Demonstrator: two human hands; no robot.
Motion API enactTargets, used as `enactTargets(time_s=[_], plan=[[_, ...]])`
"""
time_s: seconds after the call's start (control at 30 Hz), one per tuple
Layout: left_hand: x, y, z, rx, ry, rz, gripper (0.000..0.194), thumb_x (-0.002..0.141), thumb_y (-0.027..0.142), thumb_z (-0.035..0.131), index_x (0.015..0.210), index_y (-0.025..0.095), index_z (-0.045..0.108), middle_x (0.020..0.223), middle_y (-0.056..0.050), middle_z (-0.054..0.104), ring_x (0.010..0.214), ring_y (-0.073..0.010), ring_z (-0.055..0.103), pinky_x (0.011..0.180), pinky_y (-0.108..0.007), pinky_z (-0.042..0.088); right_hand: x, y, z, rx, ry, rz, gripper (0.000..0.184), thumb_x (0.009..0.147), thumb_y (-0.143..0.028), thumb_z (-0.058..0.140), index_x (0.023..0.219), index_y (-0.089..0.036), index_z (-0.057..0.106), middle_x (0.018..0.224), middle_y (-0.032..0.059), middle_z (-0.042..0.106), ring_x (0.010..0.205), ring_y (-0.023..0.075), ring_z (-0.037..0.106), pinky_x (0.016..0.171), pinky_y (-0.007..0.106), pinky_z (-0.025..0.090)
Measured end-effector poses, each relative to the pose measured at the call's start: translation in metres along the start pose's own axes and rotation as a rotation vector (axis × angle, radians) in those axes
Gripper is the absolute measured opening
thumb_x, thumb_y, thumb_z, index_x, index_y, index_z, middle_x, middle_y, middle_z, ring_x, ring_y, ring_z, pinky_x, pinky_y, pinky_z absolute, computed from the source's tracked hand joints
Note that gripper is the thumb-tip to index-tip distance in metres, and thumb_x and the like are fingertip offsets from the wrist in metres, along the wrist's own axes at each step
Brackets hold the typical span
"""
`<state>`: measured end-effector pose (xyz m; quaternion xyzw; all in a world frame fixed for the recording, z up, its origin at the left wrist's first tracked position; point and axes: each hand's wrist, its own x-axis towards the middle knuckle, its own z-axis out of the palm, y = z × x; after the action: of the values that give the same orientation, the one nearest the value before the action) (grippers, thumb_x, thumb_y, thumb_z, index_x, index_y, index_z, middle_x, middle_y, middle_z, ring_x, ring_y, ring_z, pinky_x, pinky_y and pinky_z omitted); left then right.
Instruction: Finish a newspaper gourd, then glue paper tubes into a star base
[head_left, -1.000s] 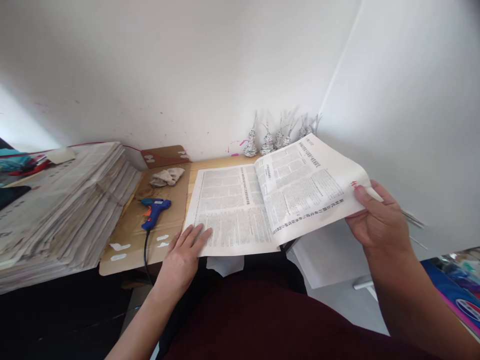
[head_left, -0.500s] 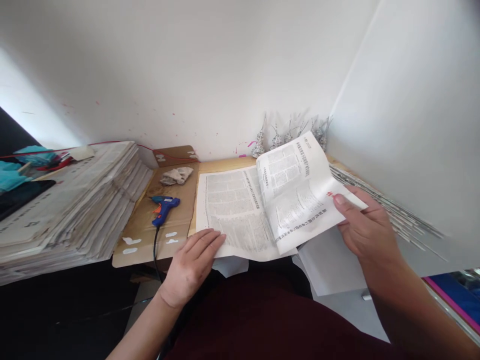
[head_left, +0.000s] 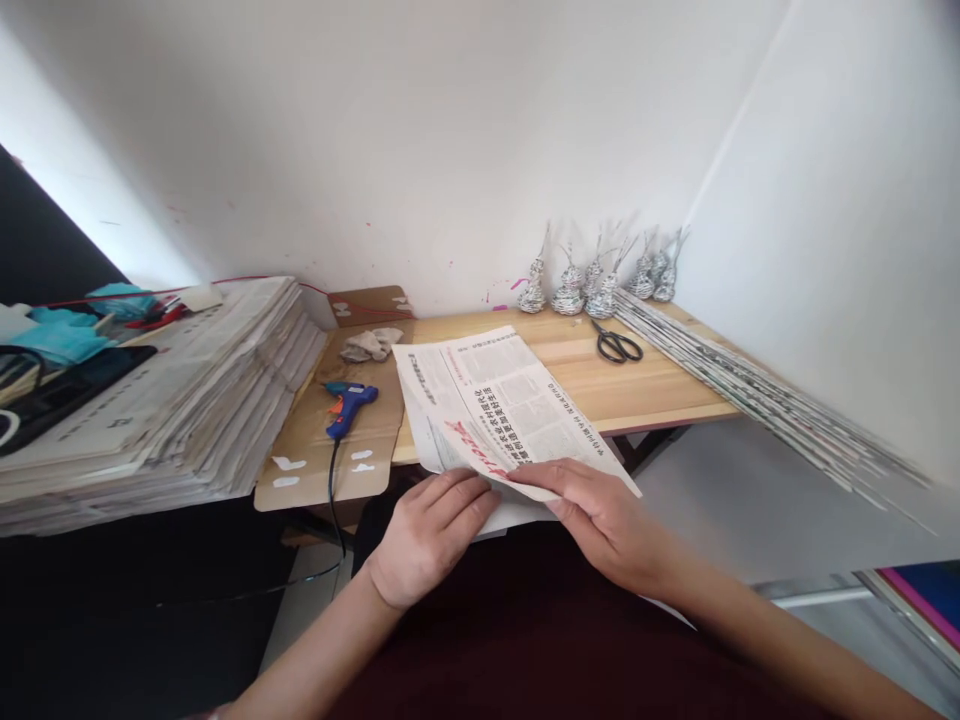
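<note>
A folded newspaper sheet (head_left: 495,405) lies on the wooden table (head_left: 645,385), its near edge hanging over the table front. My left hand (head_left: 431,530) rests flat on the sheet's near left edge, fingers stretched out. My right hand (head_left: 600,515) presses flat on the near right part of the folded sheet, fingers together and extended. Neither hand grips anything.
A tall stack of newspapers (head_left: 172,390) stands at the left. A blue glue gun (head_left: 346,400) lies on cardboard (head_left: 315,440) beside a crumpled rag (head_left: 373,343). Black scissors (head_left: 619,345), several small woven paper figures (head_left: 592,285) and a bundle of rolled paper sticks (head_left: 757,395) sit at the right.
My right hand swung the raised right half of the newspaper over to the left and laid it down on the left half. The sheet now lies folded, both hands flat on its near edge.
</note>
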<state>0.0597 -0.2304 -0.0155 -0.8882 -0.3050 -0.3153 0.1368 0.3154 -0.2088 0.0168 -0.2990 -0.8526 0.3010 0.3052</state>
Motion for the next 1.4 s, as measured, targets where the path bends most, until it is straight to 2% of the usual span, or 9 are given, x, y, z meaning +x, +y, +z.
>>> enactTargets(time_s=[0.17, 0.27, 0.33, 0.47, 0.67, 0.87, 1.13, 1.23, 1.4], plan=[[0.008, 0.003, 0.000, -0.023, 0.030, -0.030, 0.026, 0.093, 0.013, 0.056, 0.118, 0.014, 0.064, 0.106, -0.009, 0.073, 0.101, -0.0205, 0.065, 0.088, -0.033, 0.055, -0.004, 0.003, 0.006, -0.037, -0.050, 0.014, 0.042, 0.099, -0.030, 0.052, 0.141, -0.029, 0.054, 0.133, 0.0050, 0.065, 0.121, 0.0206, 0.060, 0.104, 0.037, 0.050], [0.013, 0.005, 0.000, -0.011, 0.040, -0.010, 0.025, 0.096, 0.017, 0.050, 0.117, 0.014, 0.064, 0.107, -0.010, 0.074, 0.100, -0.0209, 0.066, 0.085, -0.033, 0.056, -0.006, 0.011, 0.011, -0.098, -0.086, 0.003, 0.058, 0.089, -0.042, 0.068, 0.143, -0.027, 0.051, 0.135, 0.0084, 0.064, 0.122, 0.0256, 0.060, 0.103, 0.041, 0.051], [0.015, 0.006, 0.001, -0.004, 0.053, 0.012, 0.026, 0.097, 0.019, 0.048, 0.118, 0.015, 0.063, 0.107, -0.010, 0.074, 0.101, -0.0204, 0.067, 0.085, -0.033, 0.056, -0.007, 0.021, 0.016, -0.157, -0.070, -0.021, 0.059, 0.089, -0.035, 0.068, 0.145, -0.027, 0.049, 0.135, 0.0088, 0.063, 0.122, 0.0267, 0.059, 0.103, 0.044, 0.051], [0.015, 0.007, 0.006, 0.004, 0.097, 0.029, 0.024, 0.096, 0.018, 0.051, 0.118, 0.016, 0.062, 0.108, -0.008, 0.074, 0.103, -0.0202, 0.067, 0.087, -0.033, 0.055, -0.010, 0.043, 0.027, -0.243, -0.013, -0.131, 0.062, 0.087, -0.004, 0.047, 0.144, -0.026, 0.048, 0.134, 0.0076, 0.064, 0.121, 0.0237, 0.059, 0.104, 0.045, 0.050], [-0.007, 0.001, 0.015, 0.027, 0.140, -0.212, 0.046, 0.092, 0.014, 0.060, 0.136, 0.019, 0.048, 0.120, -0.013, 0.066, 0.113, -0.0213, 0.063, 0.095, -0.038, 0.054, -0.015, 0.052, 0.027, -0.316, 0.003, -0.165, 0.056, 0.087, -0.006, 0.042, 0.139, -0.023, 0.056, 0.126, 0.0080, 0.069, 0.113, 0.0230, 0.064, 0.096, 0.043, 0.055], [-0.024, -0.013, 0.020, 0.114, -0.056, -0.386, 0.036, 0.093, 0.018, 0.057, 0.130, 0.020, 0.055, 0.119, -0.012, 0.068, 0.113, -0.0261, 0.061, 0.093, -0.043, 0.052, -0.020, 0.059, 0.023, -0.381, 0.030, -0.237, 0.058, 0.087, -0.006, 0.042, 0.135, -0.031, 0.062, 0.125, 0.0031, 0.071, 0.114, 0.0215, 0.065, 0.095, 0.041, 0.055], [-0.024, -0.052, 0.020, 0.268, -0.114, -0.329, 0.029, 0.092, 0.011, 0.053, 0.116, 0.020, 0.067, 0.114, -0.009, 0.072, 0.104, -0.0250, 0.063, 0.081, -0.038, 0.050, -0.020, 0.075, 0.008, -0.484, 0.034, -0.371, 0.059, 0.091, -0.007, 0.050, 0.140, -0.041, 0.056, 0.127, -0.0025, 0.070, 0.128, 0.0242, 0.057, 0.104, 0.046, 0.047], [-0.013, -0.054, 0.014, 0.347, -0.118, -0.216, 0.033, 0.093, 0.012, 0.051, 0.122, 0.019, 0.066, 0.110, -0.008, 0.074, 0.097, -0.0232, 0.064, 0.078, -0.037, 0.047, -0.016, 0.083, -0.003, -0.538, 0.164, -0.296, 0.048, 0.094, -0.015, 0.054, 0.134, -0.040, 0.061, 0.125, -0.0008, 0.071, 0.130, 0.0269, 0.054, 0.106, 0.049, 0.044], [0.003, -0.040, 0.017, 0.320, -0.083, -0.108, 0.029, 0.092, 0.013, 0.053, 0.118, 0.017, 0.067, 0.106, -0.008, 0.074, 0.092, -0.0221, 0.064, 0.075, -0.037, 0.044, -0.022, 0.105, -0.023, -0.607, 0.343, 0.006, 0.041, 0.094, -0.031, 0.057, 0.134, -0.025, 0.063, 0.135, 0.0122, 0.063, 0.133, 0.0339, 0.050, 0.107, 0.055, 0.043]])
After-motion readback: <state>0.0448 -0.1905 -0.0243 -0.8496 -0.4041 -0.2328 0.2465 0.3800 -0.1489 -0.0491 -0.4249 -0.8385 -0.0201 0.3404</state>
